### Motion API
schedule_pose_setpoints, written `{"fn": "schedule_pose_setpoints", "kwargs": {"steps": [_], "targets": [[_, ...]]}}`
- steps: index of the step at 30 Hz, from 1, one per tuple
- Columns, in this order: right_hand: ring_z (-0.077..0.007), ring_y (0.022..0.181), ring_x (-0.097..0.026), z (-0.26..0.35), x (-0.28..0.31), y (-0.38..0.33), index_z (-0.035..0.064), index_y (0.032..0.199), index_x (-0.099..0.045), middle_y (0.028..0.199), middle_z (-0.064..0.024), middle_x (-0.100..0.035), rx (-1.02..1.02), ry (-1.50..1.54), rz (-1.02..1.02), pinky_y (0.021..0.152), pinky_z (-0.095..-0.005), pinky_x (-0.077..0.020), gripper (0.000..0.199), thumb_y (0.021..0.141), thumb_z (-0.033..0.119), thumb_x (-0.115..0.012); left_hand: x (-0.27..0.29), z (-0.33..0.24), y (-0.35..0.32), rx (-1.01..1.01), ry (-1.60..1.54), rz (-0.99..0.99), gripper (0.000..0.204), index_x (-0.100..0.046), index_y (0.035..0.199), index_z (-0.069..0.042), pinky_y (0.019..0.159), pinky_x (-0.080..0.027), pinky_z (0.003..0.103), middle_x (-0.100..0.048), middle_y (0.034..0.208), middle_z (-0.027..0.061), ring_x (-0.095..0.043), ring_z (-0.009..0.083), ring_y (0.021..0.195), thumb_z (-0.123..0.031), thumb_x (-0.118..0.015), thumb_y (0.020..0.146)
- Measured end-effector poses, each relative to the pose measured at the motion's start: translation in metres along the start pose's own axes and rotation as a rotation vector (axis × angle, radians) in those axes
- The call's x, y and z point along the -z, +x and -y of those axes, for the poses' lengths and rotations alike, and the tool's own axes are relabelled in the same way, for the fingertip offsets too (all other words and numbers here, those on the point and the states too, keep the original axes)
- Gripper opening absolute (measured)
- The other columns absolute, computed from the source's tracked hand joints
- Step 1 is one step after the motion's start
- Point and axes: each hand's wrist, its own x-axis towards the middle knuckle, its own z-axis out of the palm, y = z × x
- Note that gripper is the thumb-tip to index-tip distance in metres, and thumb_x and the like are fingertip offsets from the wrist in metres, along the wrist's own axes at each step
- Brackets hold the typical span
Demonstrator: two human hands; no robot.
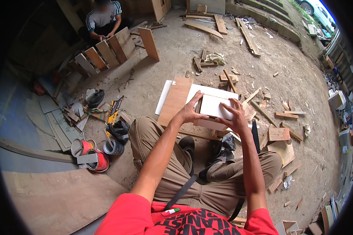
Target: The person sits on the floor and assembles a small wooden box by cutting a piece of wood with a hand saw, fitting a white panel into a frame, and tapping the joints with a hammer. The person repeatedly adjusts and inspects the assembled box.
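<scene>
In the head view, the left hand (189, 111), partly open, grips the left end of the white-topped box (215, 106); the right hand (234, 116), likewise curved, holds its right end. The box is before the person's lap, beside a brown board (177, 96). Its panels appear joined; whether fastening remains cannot be told.

A dusty, littered floor (176, 51) spreads before the concrete steps (271, 19). Right of the steps, a white vehicle (321, 15) stands in bright daylight.
</scene>
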Motion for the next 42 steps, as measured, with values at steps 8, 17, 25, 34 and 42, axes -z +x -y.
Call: {"fn": "schedule_pose_setpoints", "kwargs": {"steps": [8, 17, 25, 34, 42], "targets": [[-0.0389, 0.138, -0.039, -0.001, 0.0, 0.0, 0.0197, 0.129, -0.068, 0.145, -0.0199, -0.044, -0.002, -0.001, 0.008, 0.113, -0.0516, -0.0368, 0.071, 0.065, 0.039, -0.091, 0.0, -0.001, 0.0, -0.009, 0.004, -0.004, 0.118, -0.031, 0.156, -0.015, 0.119, -0.03, 0.045, -0.016, 0.166, 0.0143, -0.021, 0.0311, 0.152, -0.04, -0.094, 0.06], [-0.0409, 0.14, -0.035, -0.003, -0.004, -0.001, 0.0218, 0.128, -0.068, 0.145, -0.0203, -0.045, -0.002, 0.037, -0.008, 0.114, -0.0559, -0.0315, 0.067, 0.067, 0.04, -0.089, 0.002, -0.003, 0.0, 0.016, -0.053, 0.016, 0.126, -0.028, 0.157, -0.013, 0.124, -0.021, 0.041, -0.012, 0.166, 0.0164, -0.017, 0.0295, 0.152, -0.043, -0.096, 0.055], [-0.0415, 0.141, -0.034, -0.004, -0.004, -0.001, 0.0226, 0.129, -0.067, 0.146, -0.0198, -0.046, 0.001, 0.029, -0.015, 0.114, -0.0564, -0.0309, 0.069, 0.067, 0.04, -0.09, 0.001, -0.004, 0.0, 0.026, -0.049, 0.019, 0.126, -0.028, 0.157, -0.014, 0.124, -0.022, 0.041, -0.012, 0.166, 0.015, -0.018, 0.0297, 0.152, -0.044, -0.096, 0.055], [-0.0418, 0.142, -0.032, 0.0, -0.001, -0.001, 0.0226, 0.13, -0.066, 0.146, -0.0197, -0.046, 0.002, -0.016, -0.005, 0.113, -0.0571, -0.0309, 0.069, 0.069, 0.047, -0.087, 0.0, -0.003, 0.0, 0.001, -0.038, 0.015, 0.119, -0.029, 0.157, -0.016, 0.12, -0.029, 0.045, -0.013, 0.167, 0.0145, -0.019, 0.0307, 0.152, -0.038, -0.094, 0.06], [-0.0412, 0.142, -0.033, 0.006, 0.0, 0.0, 0.0218, 0.131, -0.065, 0.147, -0.0196, -0.044, -0.019, -0.053, 0.017, 0.115, -0.0554, -0.0317, 0.067, 0.072, 0.046, -0.086, 0.002, -0.001, -0.001, -0.005, -0.039, 0.006, 0.12, -0.03, 0.157, -0.014, 0.119, -0.03, 0.045, -0.014, 0.166, 0.0143, -0.018, 0.0297, 0.153, -0.039, -0.095, 0.059]]}}
